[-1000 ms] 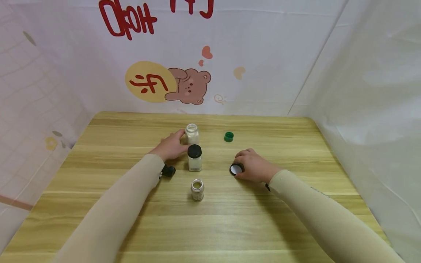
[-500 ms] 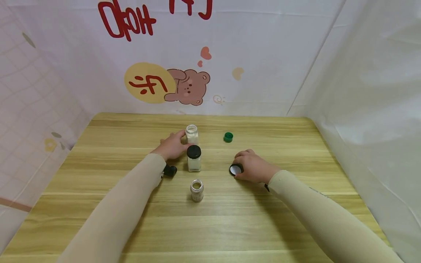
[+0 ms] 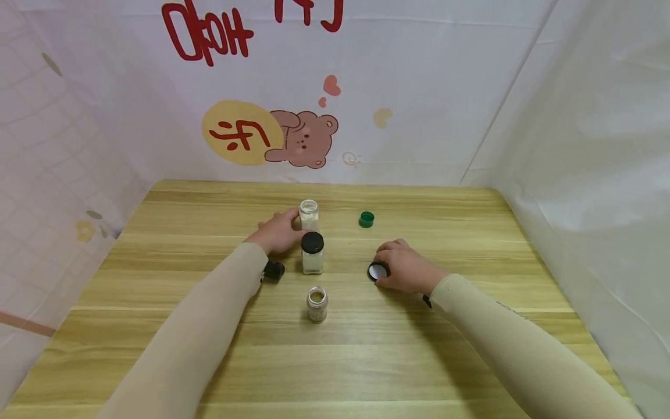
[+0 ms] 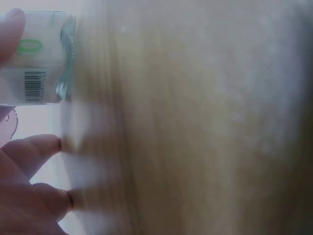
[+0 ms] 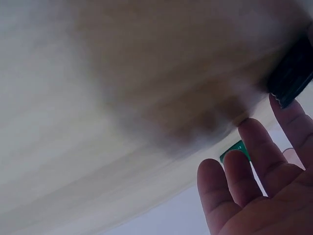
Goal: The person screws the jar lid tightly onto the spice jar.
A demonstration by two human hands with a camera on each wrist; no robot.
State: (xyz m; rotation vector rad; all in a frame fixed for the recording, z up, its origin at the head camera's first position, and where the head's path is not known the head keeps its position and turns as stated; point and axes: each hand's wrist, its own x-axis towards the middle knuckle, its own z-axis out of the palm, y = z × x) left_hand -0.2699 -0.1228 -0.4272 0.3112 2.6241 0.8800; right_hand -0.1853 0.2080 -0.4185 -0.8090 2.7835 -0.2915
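My left hand (image 3: 280,233) grips the open glass jar (image 3: 309,220) of white contents from its left side; in the left wrist view the thumb lies on the jar (image 4: 36,68) and two other fingertips touch the table. Just in front of it stands a jar with a black lid (image 3: 312,243). My right hand (image 3: 405,267) holds a black cap (image 3: 378,271) at the table, its white inside facing up-left. In the right wrist view the index fingertip meets the black cap (image 5: 293,71), and the other fingers are spread loosely.
A small open jar (image 3: 317,305) stands nearer the front, between the forearms. The green cap (image 3: 366,219) lies at the back, right of the jars. A printed white sheet (image 3: 419,75) rises behind the wooden table (image 3: 356,372), with more sheeting at both sides.
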